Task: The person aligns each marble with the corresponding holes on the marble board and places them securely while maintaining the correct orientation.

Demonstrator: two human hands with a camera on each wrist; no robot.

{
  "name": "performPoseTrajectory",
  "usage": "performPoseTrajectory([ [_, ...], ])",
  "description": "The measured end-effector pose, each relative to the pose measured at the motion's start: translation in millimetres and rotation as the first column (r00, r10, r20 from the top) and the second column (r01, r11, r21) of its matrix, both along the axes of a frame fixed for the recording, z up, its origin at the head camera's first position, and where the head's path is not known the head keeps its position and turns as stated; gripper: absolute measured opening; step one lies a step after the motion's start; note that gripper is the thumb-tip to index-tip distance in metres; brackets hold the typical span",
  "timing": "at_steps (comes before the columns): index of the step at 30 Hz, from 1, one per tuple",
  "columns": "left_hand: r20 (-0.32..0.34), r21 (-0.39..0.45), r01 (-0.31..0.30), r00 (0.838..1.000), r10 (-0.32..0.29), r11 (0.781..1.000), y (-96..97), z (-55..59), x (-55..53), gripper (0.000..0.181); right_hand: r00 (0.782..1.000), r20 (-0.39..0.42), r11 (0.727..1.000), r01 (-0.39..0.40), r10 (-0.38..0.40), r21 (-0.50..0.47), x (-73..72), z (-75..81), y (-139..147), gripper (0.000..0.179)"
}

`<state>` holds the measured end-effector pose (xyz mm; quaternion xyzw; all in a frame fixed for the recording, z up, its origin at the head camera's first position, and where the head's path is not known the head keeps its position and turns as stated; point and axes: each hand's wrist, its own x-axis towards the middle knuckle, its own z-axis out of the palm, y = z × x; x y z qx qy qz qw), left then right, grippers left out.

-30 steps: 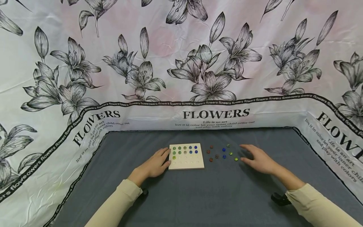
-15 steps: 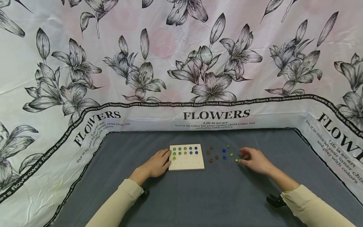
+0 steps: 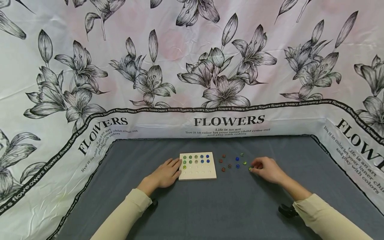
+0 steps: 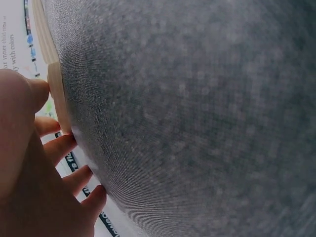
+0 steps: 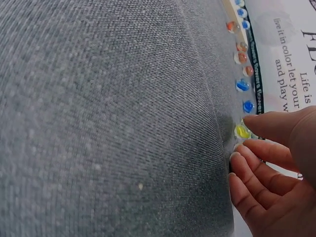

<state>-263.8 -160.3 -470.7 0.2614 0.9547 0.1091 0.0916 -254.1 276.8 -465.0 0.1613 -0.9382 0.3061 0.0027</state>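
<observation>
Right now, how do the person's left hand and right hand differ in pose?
The left hand rests against the pale board at its left edge, while the right hand is out past the board's right side. The left hand's fingers are relaxed and spread; the right hand's thumb and fingertips are curled around a yellow-green marble. Both hands are bare and come out of cream sleeves.

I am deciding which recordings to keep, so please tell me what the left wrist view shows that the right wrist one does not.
Only left wrist: the left hand, touching the pale board.
Only right wrist: the right hand, with a yellow marble between thumb and index finger.
Both: blue marbles, grey cloth, white printed cloth, part of the board.
</observation>
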Motion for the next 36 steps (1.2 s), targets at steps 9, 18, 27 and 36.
performPoseTrajectory([
  [9,-0.027,-0.027,0.013,1.000,-0.013,1.000,-3.1,-7.5,-3.8,0.057,1.000,-0.017,1.000,-0.010,0.011,0.025,-5.9,1.2,-3,0.013],
  [18,-0.009,-0.038,0.007,1.000,-0.007,0.999,-4.8,-14.3,-7.6,0.058,1.000,0.024,1.000,-0.019,0.018,0.021,-7.7,1.5,-6,0.010],
  [27,0.012,-0.063,-0.002,1.000,0.003,0.998,-1.9,-15.4,-6.2,0.059,0.985,0.098,0.983,-0.126,0.140,-0.135,-2.2,13.0,-34,0.013],
  [36,0.032,-0.055,0.009,0.999,-0.007,0.998,-0.5,-1.6,-4.4,0.057,0.976,0.111,0.963,-0.159,0.187,-0.219,-5.7,20.7,-62,0.016],
])
